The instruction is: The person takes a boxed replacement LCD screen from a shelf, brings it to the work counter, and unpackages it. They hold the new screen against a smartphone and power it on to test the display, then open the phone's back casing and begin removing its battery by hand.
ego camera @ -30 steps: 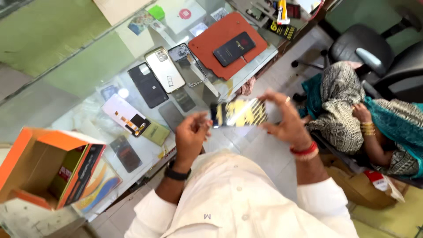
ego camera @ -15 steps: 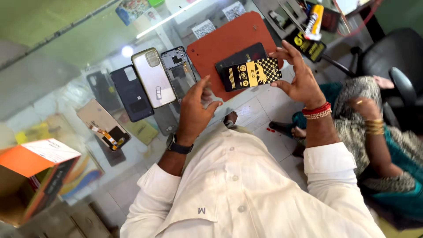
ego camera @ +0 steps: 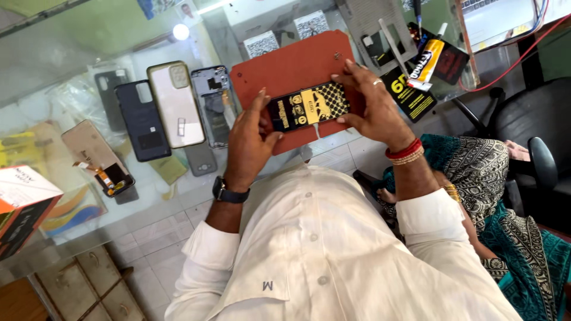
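Observation:
Both my hands hold one flat black phone battery (ego camera: 308,106) with a yellow patterned label, level over a red-brown work mat (ego camera: 285,71) on the glass counter (ego camera: 71,53). My left hand (ego camera: 247,139), with a dark watch on the wrist, grips its left end. My right hand (ego camera: 372,107), with a ring and red and gold bangles, grips its right end, fingers spread over the top edge.
Left of the mat lie an opened phone frame (ego camera: 211,104), a beige back cover (ego camera: 175,104), a dark back cover (ego camera: 141,119) and a phone with a flex cable (ego camera: 98,157). An orange box (ego camera: 24,205) sits far left. A glue tube (ego camera: 425,62) lies at right. Another person (ego camera: 505,202) sits beside an office chair (ego camera: 535,137).
The battery and both hands have come down closer to the red-brown mat. The view has swung so the counter's parts lie further right in view.

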The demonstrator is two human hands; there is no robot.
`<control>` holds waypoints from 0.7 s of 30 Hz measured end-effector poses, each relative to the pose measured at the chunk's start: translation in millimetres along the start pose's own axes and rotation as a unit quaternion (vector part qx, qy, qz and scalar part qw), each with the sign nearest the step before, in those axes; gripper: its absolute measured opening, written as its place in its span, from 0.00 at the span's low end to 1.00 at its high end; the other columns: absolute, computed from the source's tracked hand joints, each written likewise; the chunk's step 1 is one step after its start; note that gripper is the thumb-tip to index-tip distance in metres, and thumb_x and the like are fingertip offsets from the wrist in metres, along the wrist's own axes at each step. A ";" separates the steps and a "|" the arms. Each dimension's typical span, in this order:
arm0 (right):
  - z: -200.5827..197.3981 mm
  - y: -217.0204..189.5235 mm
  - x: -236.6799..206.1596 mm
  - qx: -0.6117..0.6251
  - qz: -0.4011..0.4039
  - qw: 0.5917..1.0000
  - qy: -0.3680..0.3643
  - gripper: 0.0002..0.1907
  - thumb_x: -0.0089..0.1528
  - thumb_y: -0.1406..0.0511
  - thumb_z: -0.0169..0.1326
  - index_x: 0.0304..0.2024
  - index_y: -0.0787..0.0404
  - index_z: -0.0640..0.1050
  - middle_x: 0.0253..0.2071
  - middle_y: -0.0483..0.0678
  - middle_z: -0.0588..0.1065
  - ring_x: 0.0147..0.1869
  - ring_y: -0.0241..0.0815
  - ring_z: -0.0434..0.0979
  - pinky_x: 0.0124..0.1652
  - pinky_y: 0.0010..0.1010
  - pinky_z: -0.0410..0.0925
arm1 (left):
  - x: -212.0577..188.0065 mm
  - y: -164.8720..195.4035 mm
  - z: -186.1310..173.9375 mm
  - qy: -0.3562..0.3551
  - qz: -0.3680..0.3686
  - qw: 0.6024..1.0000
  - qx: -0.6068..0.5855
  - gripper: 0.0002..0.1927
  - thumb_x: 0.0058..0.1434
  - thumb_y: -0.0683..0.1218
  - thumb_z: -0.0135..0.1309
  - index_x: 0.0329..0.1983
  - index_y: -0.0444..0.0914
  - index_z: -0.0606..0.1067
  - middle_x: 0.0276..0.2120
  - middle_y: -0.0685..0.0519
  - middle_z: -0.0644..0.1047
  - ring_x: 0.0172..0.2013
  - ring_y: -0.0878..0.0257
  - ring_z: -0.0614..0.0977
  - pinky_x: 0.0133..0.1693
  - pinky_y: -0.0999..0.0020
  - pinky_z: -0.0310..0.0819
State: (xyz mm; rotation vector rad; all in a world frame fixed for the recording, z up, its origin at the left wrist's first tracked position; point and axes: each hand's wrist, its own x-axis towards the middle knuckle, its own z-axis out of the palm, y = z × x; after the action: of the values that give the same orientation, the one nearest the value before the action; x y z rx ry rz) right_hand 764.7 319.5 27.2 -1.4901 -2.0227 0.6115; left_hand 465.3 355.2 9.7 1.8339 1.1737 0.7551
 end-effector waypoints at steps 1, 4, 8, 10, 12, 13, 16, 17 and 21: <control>-0.3 1.9 0.8 0.009 0.001 1.000 0.000 0.59 0.52 0.67 0.72 0.78 0.64 0.51 0.71 0.49 0.71 0.79 0.59 0.60 0.75 0.46 0.53 | 0.0 0.0 1.1 0.000 -0.011 1.000 0.011 0.51 0.47 0.36 0.71 0.74 0.38 0.60 0.62 0.52 0.76 0.41 0.61 0.79 0.44 0.67 0.80; -3.1 2.0 -3.0 0.040 0.011 0.999 0.001 0.61 0.50 0.67 0.73 0.78 0.64 0.50 0.72 0.51 0.69 0.78 0.58 0.62 0.74 0.46 0.56 | -1.0 2.7 3.5 0.003 0.009 1.000 0.012 0.51 0.46 0.35 0.71 0.74 0.37 0.60 0.61 0.52 0.76 0.41 0.61 0.78 0.45 0.67 0.80; -5.0 2.7 -13.1 0.057 0.030 0.998 0.015 0.61 0.50 0.66 0.74 0.78 0.62 0.51 0.70 0.53 0.70 0.76 0.55 0.66 0.73 0.44 0.61 | -4.3 3.4 4.0 0.000 -0.006 1.000 0.003 0.51 0.46 0.36 0.72 0.74 0.38 0.62 0.61 0.53 0.77 0.40 0.62 0.78 0.43 0.68 0.80; -5.4 6.1 -14.5 0.049 0.029 0.998 0.020 0.61 0.50 0.66 0.74 0.78 0.61 0.52 0.69 0.52 0.72 0.76 0.54 0.68 0.72 0.43 0.62 | -2.4 3.0 3.9 -0.002 0.000 1.000 0.001 0.52 0.45 0.36 0.72 0.73 0.38 0.62 0.61 0.52 0.77 0.40 0.62 0.78 0.42 0.69 0.79; -3.7 9.8 -14.0 0.044 0.020 0.999 0.019 0.60 0.51 0.67 0.73 0.78 0.61 0.52 0.68 0.52 0.73 0.76 0.54 0.68 0.72 0.43 0.61 | 0.2 2.1 3.8 -0.011 -0.010 1.000 0.000 0.52 0.45 0.36 0.72 0.74 0.39 0.61 0.61 0.52 0.77 0.39 0.63 0.78 0.41 0.69 0.79; -2.6 11.1 -13.3 0.042 0.021 0.999 0.022 0.60 0.52 0.67 0.73 0.78 0.61 0.52 0.68 0.52 0.74 0.76 0.54 0.68 0.73 0.43 0.61 | 1.5 0.7 1.8 -0.014 -0.015 1.000 0.003 0.52 0.45 0.36 0.73 0.74 0.40 0.61 0.62 0.52 0.77 0.38 0.63 0.78 0.41 0.69 0.79; 4.6 9.4 -13.2 0.045 0.011 0.999 0.022 0.59 0.53 0.68 0.72 0.78 0.62 0.52 0.68 0.52 0.74 0.77 0.53 0.67 0.73 0.43 0.61 | 1.2 -5.9 -8.6 -0.032 -0.035 0.998 -0.048 0.53 0.45 0.34 0.71 0.74 0.41 0.60 0.62 0.51 0.77 0.37 0.63 0.80 0.40 0.69 0.80; 4.7 9.3 -12.8 0.042 0.002 0.999 0.023 0.58 0.54 0.68 0.72 0.79 0.61 0.52 0.68 0.52 0.74 0.78 0.53 0.67 0.73 0.43 0.61 | 2.6 -8.2 -11.1 -0.037 -0.039 0.997 -0.059 0.52 0.46 0.34 0.70 0.75 0.41 0.60 0.62 0.51 0.77 0.37 0.63 0.81 0.40 0.69 0.80; 6.9 8.0 -13.5 0.047 0.000 0.999 0.022 0.57 0.55 0.68 0.72 0.79 0.61 0.52 0.69 0.53 0.73 0.79 0.52 0.67 0.75 0.42 0.62 | 4.7 -14.6 -13.8 -0.046 -0.050 0.995 -0.071 0.51 0.49 0.33 0.69 0.75 0.43 0.59 0.60 0.52 0.79 0.37 0.64 0.82 0.41 0.70 0.82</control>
State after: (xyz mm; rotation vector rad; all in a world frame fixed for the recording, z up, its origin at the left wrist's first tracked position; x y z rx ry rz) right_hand 769.0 308.6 14.7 -1.4355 -1.9343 0.6583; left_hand 449.5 367.2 4.0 1.6625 1.1151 0.6727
